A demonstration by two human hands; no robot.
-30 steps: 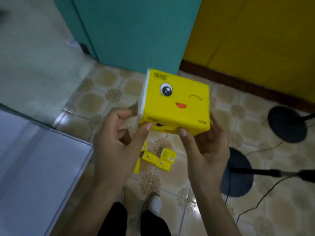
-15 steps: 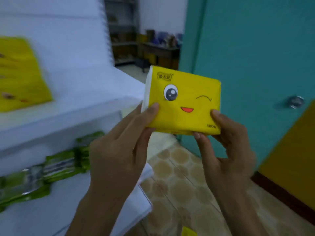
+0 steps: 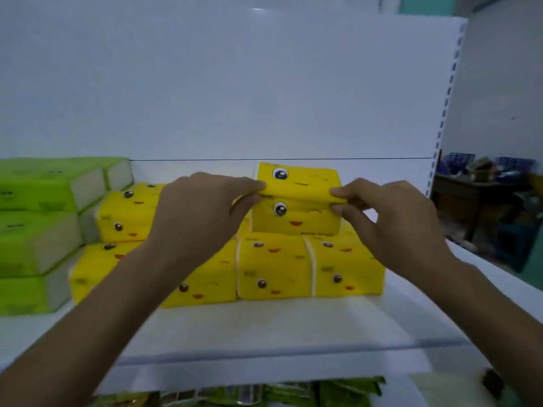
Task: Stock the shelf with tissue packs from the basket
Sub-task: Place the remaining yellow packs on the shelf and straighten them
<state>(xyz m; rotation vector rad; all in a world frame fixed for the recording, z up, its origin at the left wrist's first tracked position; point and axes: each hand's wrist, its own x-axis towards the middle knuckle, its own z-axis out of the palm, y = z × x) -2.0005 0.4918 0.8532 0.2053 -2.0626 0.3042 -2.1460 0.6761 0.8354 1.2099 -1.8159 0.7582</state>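
Seen from the head camera, the shelf (image 3: 264, 327) looks well stocked: a row of yellow packs (image 3: 273, 268) sits just below the fingers (image 3: 249, 186) and green packs (image 3: 44, 186) lie far to their left, though the basket is out of sight, so I cannot say how much is left. The left hand (image 3: 194, 212) and right hand (image 3: 393, 221) each pinch an end of one tissue pack (image 3: 296, 183), which is between them at the top of the stack, and I cannot tell whether it has settled. It is bright yellow with a winking face on the top and front, and the soft wrapper creases where it is pinched.
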